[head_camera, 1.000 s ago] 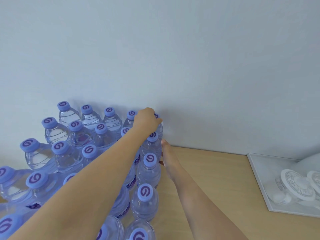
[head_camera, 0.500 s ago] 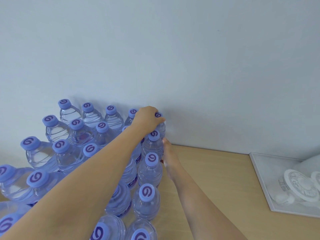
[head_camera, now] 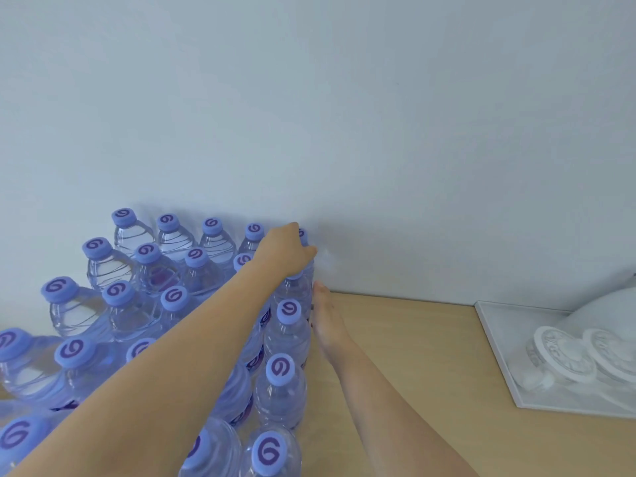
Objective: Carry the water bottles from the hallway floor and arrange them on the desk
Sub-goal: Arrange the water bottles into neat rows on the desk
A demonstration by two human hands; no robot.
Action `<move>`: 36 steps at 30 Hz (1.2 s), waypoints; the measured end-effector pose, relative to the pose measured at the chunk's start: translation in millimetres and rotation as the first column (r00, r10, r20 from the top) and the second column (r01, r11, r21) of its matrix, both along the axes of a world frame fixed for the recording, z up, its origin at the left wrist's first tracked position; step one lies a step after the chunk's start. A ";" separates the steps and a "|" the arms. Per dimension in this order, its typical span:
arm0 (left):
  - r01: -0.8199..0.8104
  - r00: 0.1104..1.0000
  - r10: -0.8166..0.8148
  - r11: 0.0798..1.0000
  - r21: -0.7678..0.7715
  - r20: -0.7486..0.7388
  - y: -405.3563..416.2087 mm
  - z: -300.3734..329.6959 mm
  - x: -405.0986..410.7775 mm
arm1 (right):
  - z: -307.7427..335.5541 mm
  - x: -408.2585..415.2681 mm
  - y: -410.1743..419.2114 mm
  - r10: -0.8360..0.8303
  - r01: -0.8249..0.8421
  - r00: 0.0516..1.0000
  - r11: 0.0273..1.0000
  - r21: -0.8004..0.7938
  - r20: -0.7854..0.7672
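The left hand [head_camera: 287, 251] curls over the shoulder of the clear plastic water bottle with a purple cap [head_camera: 303, 235], at the far corner of the block against the pale wall [head_camera: 344, 115]. The right hand [head_camera: 325, 316] lies flat along the neighbouring bottles' sides, just below that grip, holding nothing. Full bottles will be heavy, thin-walled and smooth; the ribbed shoulder or neck looks safest on the light wooden desk [head_camera: 413, 356].

Hardly any change over the last second. Left hand [head_camera: 287, 251] closed a little more over the top of the back corner bottle [head_camera: 306, 256] by the wall, thumb now poking out to the right. Right hand [head_camera: 325, 316] slid slightly further along the outer row of bottles [head_camera: 287, 335], flat against them.
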State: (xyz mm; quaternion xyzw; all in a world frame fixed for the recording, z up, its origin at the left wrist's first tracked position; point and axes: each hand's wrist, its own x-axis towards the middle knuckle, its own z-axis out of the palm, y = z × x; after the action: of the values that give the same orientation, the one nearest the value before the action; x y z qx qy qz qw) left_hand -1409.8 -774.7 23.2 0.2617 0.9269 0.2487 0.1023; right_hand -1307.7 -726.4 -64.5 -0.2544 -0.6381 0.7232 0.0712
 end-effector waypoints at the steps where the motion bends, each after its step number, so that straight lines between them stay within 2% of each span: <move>1: 0.007 1.000 -0.007 1.000 0.003 -0.010 -2.0 1.0 5.5 | 1.3 5.3 -1.0 -0.006 0.007 1.000 0.999 0.031 -0.014; 6: 0.047 0.996 -0.048 0.999 -0.016 -0.073 -20.0 4.4 33.6 | 9.3 26.1 -8.6 -0.046 0.045 0.999 0.996 0.081 0.015; 10: 0.069 0.997 -0.070 0.997 -0.045 -0.018 -43.7 6.2 58.3 | 22.9 45.2 -30.9 -0.069 0.068 0.998 0.993 0.101 0.010; 13: 0.091 0.996 -0.091 0.996 -0.007 0.009 -71.8 9.2 76.4 | 28.1 64.5 -45.9 -0.087 0.088 0.996 0.983 0.164 -0.013; 16: 0.109 0.993 -0.112 0.987 0.115 0.021 -111.4 10.8 97.4 | 22.8 88.8 -54.9 -0.174 0.178 0.984 0.972 0.153 -0.042; 19: 0.076 0.992 -0.097 0.970 0.233 0.081 -159.3 10.5 119.0 | 16.5 116.0 -72.3 -0.244 0.243 0.970 0.959 0.144 -0.011; 24: -0.023 0.998 -0.003 0.934 0.357 0.070 -219.9 2.9 144.3 | -9.5 148.2 -106.1 -0.320 0.314 0.948 0.934 0.169 0.004; 32: -0.140 0.989 0.143 0.897 0.419 0.024 -271.1 -5.8 173.9 | -12.2 175.9 -137.3 -0.267 0.250 0.963 0.927 0.280 0.025; 36: -0.225 0.974 0.203 0.864 0.451 0.096 -299.1 -15.8 177.9 | -2.8 190.6 -155.3 -0.253 0.257 0.966 0.910 0.326 -0.057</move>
State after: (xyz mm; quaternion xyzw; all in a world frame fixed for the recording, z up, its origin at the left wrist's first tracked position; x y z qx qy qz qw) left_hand -1231.9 -1073.9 7.4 0.1683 0.8625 0.4763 0.0304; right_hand -1117.1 -881.8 -67.3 -0.3149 -0.7112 0.5921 0.2110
